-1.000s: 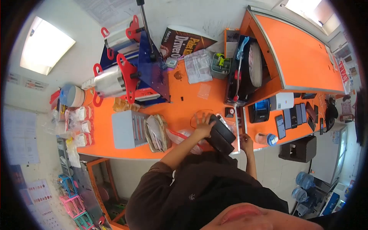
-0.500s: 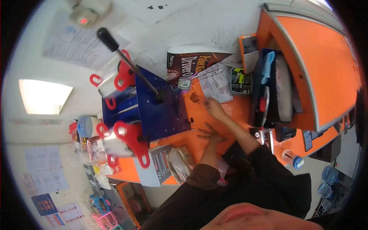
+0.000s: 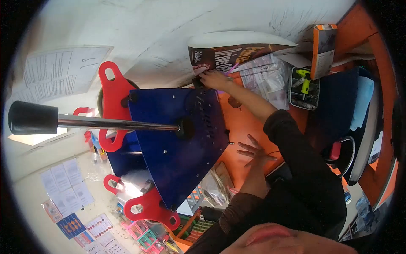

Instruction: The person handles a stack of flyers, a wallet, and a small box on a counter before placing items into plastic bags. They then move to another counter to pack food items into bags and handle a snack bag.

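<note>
My left hand (image 3: 255,153) is open, its fingers spread over the orange tabletop (image 3: 243,131), near a small pin on the machine's edge. My right hand (image 3: 215,80) reaches to the far side, beside the upper corner of a blue metal machine (image 3: 169,139). Its fingers are bent around or against a small dark part, which they mostly hide. The machine carries a long chrome lever (image 3: 118,122) with a black grip (image 3: 34,118). Red brackets (image 3: 113,97) stand along its side. A poster (image 3: 228,55) lies just beyond my right hand.
Clear plastic packets (image 3: 266,78) lie near a tray of small tools (image 3: 315,95) with a yellow-green tool (image 3: 305,82). An orange box (image 3: 323,51) stands against the wall (image 3: 169,25). A light blue cloth (image 3: 362,101) hangs at the right.
The view has shifted, so the machine looks larger. My right hand has gone from above the tabletop to the machine's far corner. My left hand stays spread over the table.
</note>
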`<state>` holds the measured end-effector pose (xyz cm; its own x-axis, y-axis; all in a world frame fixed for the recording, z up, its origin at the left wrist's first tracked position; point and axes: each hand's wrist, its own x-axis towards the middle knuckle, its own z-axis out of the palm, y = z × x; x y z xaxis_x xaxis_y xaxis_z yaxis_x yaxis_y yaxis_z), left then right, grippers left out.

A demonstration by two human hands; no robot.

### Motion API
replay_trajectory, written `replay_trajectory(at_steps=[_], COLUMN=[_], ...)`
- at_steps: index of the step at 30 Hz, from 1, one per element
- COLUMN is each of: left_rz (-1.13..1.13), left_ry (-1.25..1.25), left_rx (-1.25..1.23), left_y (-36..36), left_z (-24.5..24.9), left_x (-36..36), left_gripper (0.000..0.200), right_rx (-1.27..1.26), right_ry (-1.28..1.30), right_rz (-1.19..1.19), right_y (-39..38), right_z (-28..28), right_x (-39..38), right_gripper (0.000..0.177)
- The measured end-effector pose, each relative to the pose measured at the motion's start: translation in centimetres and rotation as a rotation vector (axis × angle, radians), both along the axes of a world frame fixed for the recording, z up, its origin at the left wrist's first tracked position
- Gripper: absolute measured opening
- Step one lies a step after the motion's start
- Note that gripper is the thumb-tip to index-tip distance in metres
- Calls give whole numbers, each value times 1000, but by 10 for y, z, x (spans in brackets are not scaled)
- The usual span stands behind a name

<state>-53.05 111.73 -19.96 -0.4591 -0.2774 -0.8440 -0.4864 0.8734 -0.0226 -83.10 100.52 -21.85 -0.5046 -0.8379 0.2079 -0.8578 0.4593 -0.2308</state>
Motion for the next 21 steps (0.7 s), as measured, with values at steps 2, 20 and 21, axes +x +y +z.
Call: replay_trajectory(at_steps=[2,20,21], left_rz=[3,-242,-258], left_ry=[4,58,64], left_rx=[-5,-49,-51], left_y=[-2,-3,-1], left_z=[1,-7,-6], left_x=[-1,-21,-21], left_gripper=[129,128,127], right_rx=[-144,107,118], right_ry=[133,-893,-893], right_rz=[-19,-1007,-1033], right_y=[11,340,347], right_z=[5,139,139], right_x=[6,387,406], right_gripper=[31,37,37])
